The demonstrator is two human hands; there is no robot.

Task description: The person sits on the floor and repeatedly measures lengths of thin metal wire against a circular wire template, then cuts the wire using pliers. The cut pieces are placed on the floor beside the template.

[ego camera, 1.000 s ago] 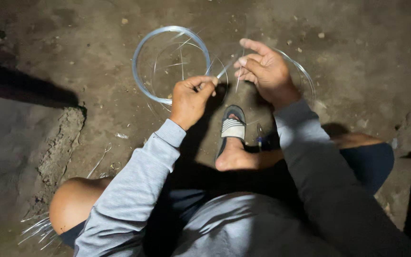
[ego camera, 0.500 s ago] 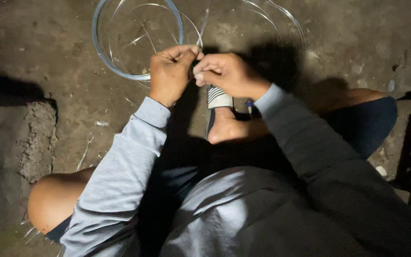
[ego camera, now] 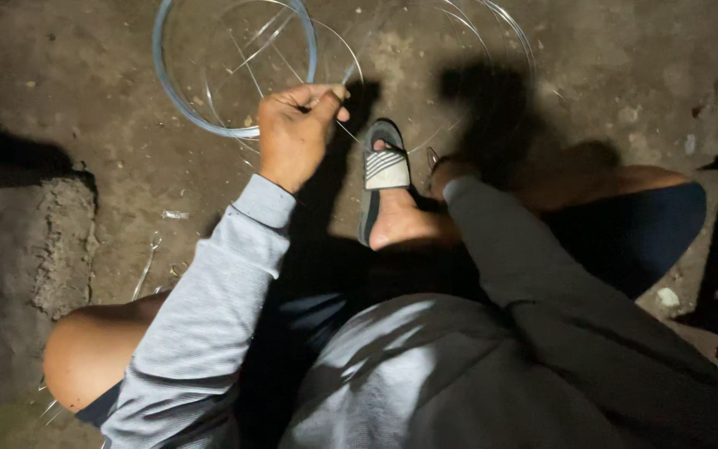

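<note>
Left hand (ego camera: 297,133) fingers pinch a thin stiff wire strand (ego camera: 351,133), beside the round wire coil (ego camera: 178,100) at 11 o'clock on rough dirt floor (ego camera: 85,75). Right hand (ego camera: 446,170) is shadowed by the striped sandal (ego camera: 386,166); grip can't be told.

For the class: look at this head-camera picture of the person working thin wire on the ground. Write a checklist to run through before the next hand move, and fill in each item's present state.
1. Left hand has a firm pinch on the thin wire: ok, fingers closed on it.
2. Right hand position known: cannot tell, it sits in dark shadow beside the sandal.
3. Blue-grey ring lies flat on the ground: ok.
4. Loose wire loops kept apart from the ring: not ok, they overlap it.
5. Foot in the striped sandal clear of wire: cannot tell, strands pass close by.
6. Lighting on the work: not ok, heavy shadows.
</note>
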